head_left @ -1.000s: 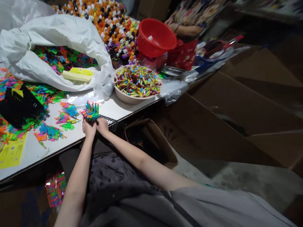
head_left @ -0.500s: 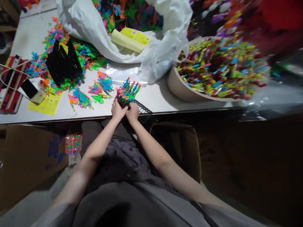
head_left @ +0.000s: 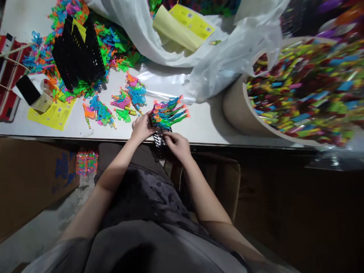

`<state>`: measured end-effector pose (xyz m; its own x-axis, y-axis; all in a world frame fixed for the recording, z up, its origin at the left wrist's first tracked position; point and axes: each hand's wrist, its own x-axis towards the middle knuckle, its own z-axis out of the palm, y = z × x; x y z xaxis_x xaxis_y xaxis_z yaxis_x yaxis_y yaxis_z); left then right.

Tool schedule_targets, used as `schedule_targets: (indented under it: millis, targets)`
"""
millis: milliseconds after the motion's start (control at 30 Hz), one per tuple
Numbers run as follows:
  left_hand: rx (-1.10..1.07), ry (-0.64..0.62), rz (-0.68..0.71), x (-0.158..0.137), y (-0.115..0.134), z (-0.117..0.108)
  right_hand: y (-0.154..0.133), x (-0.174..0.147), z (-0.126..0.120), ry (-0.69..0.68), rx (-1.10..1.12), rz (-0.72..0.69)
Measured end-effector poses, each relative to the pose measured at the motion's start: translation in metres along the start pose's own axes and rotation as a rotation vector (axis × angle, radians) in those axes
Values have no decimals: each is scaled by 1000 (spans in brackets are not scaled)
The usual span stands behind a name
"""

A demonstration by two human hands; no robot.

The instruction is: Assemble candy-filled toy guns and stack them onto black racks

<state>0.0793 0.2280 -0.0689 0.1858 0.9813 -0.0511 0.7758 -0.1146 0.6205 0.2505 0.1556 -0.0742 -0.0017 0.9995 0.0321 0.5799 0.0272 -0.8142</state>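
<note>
My left hand (head_left: 141,129) is closed on the left side of a black perforated plastic rack (head_left: 159,142), at the table's front edge. Rows of small coloured plastic toys (head_left: 170,113), pink, blue and green with orange tips, stand in the rack and lean to the right. My right hand (head_left: 179,146) is at the rack's right side, thumb and fingertips pinched together against it near the toys' lower ends. Whatever lies between those fingertips is too small to make out. Left of the rack lie small piles of similar toys (head_left: 99,110) and a green toy (head_left: 123,115).
Black perforated racks (head_left: 78,57) stand on a heap of toys (head_left: 116,41) at the left. Behind is a white sack (head_left: 136,34) with yellow printed sheets (head_left: 193,21). A large round tub (head_left: 236,108) of colourful pieces stands right. A phone (head_left: 27,90) lies far left.
The rack has turned, so its toys now lean right and its bare end points towards me. My right hand has moved right, away from my left. The camera view has shifted.
</note>
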Motion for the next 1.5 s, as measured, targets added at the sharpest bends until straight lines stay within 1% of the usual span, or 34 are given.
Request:
schedule_targets:
  millis: [67,100,133,200,333,400,500,733,900,1000,1067,1133,1200,1267,1367,1433,1500]
  targets:
    - [29,-23,27,2,-2,-3,4,3,-12,142,-134,136]
    - [38,-34,38,2,-3,-3,5,7,-16,175,-199,188]
    - [43,-43,45,3,-3,-3,6,12,-19,171,-250,219]
    - [42,-54,56,4,-4,-1,8,24,-21,64,-328,214]
    - [6,-90,90,6,-5,-1,11,51,-26,-198,-490,126]
    - [-8,-106,104,7,-6,-1,13,60,-31,-275,-566,86]
    - [-28,-108,122,6,-7,-1,14,65,-34,-308,-654,58]
    - [-38,-86,149,5,-11,8,21,61,-23,-320,-739,217]
    - [-46,-95,174,4,-8,8,19,58,-17,-275,-757,260]
    - [-48,-24,120,-6,-8,-2,13,56,-14,-235,-749,316]
    - [-58,80,16,-16,-15,-14,9,54,-11,-199,-747,364]
    - [-59,200,-120,-28,-29,-28,5,53,-9,-174,-733,391]
    - [-43,307,-243,-39,-49,-42,3,51,-6,-154,-705,385]
    - [-28,386,-334,-49,-71,-55,1,49,-2,-129,-670,375]
    - [-26,458,-383,-59,-94,-68,0,45,3,-59,-619,373]
    - [-12,483,-375,-63,-103,-74,0,42,5,-24,-559,340]
    - [14,495,-373,-66,-107,-78,1,38,3,-27,-469,276]
